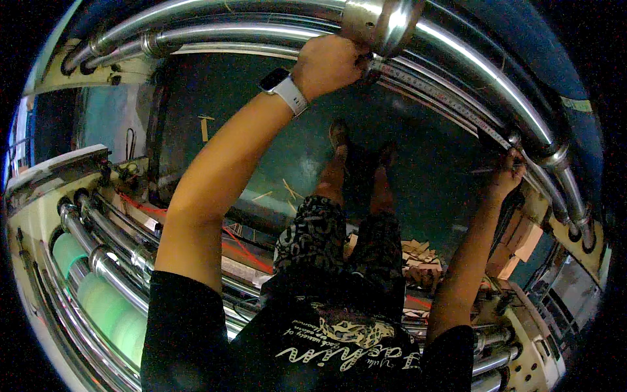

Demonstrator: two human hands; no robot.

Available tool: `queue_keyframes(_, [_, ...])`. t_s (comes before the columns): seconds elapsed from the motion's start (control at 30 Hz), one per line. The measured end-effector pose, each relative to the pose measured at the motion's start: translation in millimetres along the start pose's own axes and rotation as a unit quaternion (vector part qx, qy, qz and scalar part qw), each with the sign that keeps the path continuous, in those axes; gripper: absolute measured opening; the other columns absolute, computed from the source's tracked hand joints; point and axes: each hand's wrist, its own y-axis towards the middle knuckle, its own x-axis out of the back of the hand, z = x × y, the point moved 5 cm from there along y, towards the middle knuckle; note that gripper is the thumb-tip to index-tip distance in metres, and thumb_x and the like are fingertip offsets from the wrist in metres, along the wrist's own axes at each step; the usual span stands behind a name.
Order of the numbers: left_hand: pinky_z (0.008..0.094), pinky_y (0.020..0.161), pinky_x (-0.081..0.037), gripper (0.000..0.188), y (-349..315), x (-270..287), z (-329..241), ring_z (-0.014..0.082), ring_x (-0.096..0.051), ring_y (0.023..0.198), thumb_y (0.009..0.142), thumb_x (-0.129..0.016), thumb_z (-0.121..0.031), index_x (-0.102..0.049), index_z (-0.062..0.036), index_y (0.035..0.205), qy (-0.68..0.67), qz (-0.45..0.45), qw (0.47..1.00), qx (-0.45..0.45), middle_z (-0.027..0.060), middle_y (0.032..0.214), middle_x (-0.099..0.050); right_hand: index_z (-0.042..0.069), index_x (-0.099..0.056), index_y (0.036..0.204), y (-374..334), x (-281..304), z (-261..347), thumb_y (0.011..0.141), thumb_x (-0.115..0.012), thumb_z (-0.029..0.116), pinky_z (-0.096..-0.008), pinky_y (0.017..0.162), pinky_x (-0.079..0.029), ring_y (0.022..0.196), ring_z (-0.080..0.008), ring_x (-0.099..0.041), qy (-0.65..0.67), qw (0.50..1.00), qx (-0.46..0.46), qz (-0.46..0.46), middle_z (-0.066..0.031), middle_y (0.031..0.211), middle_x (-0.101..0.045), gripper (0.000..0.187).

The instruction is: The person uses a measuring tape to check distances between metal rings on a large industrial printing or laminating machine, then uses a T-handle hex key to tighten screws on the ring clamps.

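Note:
A narrow measuring tape (450, 99) with printed markings runs along the steel shafts in front of me, between my two hands. My left hand (332, 63) is closed at its left end, next to a wide metal collar (372, 26) on the upper shaft. Something small and dark shows by those fingers, too dim to make out. Farther right, my right hand (509, 175) is closed at the tape's other end, close to a smaller shaft collar (555, 157). The right fingertips are partly in shadow.
Polished shafts (255, 31) curve across the top, mounted in a cream side frame (59, 75) at left. Below left, more rollers surround a green roller (111, 307). Cardboard pieces (421, 255) lie behind my legs on the dark green floor (261, 130), with thin strips scattered nearby.

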Motion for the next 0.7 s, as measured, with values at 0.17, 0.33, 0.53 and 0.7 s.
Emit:
queue_keyframes(0.17, [0.0404, 0.065, -0.05, 0.02, 4.9, -5.2, -0.1, 0.029, -0.061, 0.071, 0.07, -0.054, -0.023, -0.066, -0.0151, 0.085, 0.017, 0.005, 1.0, 0.001, 0.0118, 0.073, -0.062, 0.004, -0.052, 0.092, 11.2, 13.7, -9.8, 0.083, -0.057, 0.011, -0.0271, 0.064, -0.045, 0.075, -0.0161, -0.054, -0.052, 0.998, 0.021, 0.02, -0.0059, 0.085, -0.057, 0.013])
queue_keyframes(0.33, [0.0405, 0.065, -0.049, 0.02, 4.7, -3.7, 1.4, 0.0289, -0.061, 0.071, 0.069, -0.056, -0.024, -0.066, -0.0151, 0.084, 0.013, 0.0, 1.0, -0.001, 0.0121, 0.073, -0.062, 0.004, -0.052, 0.09, 9.2, 10.6, -8.6, 0.082, -0.058, 0.011, -0.0279, 0.07, -0.044, 0.077, -0.0152, -0.053, -0.04, 0.998, 0.038, 0.036, -0.0053, 0.087, -0.057, 0.012])
queue_keyframes(0.53, [0.042, 0.063, -0.049, 0.022, 4.9, -1.5, -1.5, 0.0301, -0.061, 0.069, 0.075, -0.055, -0.03, -0.065, -0.0141, 0.086, 0.007, 0.007, 1.0, 0.019, 0.0127, 0.075, -0.062, 0.002, -0.058, 0.093, -8.5, 22.3, -39.4, 0.081, -0.06, 0.028, -0.0276, 0.068, -0.04, 0.077, -0.0143, -0.05, 0.064, 0.996, -0.03, -0.045, -0.0047, 0.089, -0.058, 0.029])
queue_keyframes(0.7, [0.0421, 0.058, -0.048, 0.021, 0.5, -1.7, 4.0, 0.0324, -0.06, 0.065, 0.076, -0.057, -0.03, -0.065, -0.0107, 0.081, 0.003, -0.01, 1.0, 0.015, 0.0136, 0.072, -0.062, 0.012, -0.053, 0.09, -38.9, -20.5, -51.6, 0.083, -0.048, 0.05, -0.0213, 0.041, -0.03, 0.055, -0.0094, -0.044, 0.192, 0.908, -0.371, 0.032, 0.0002, 0.072, -0.052, 0.04])
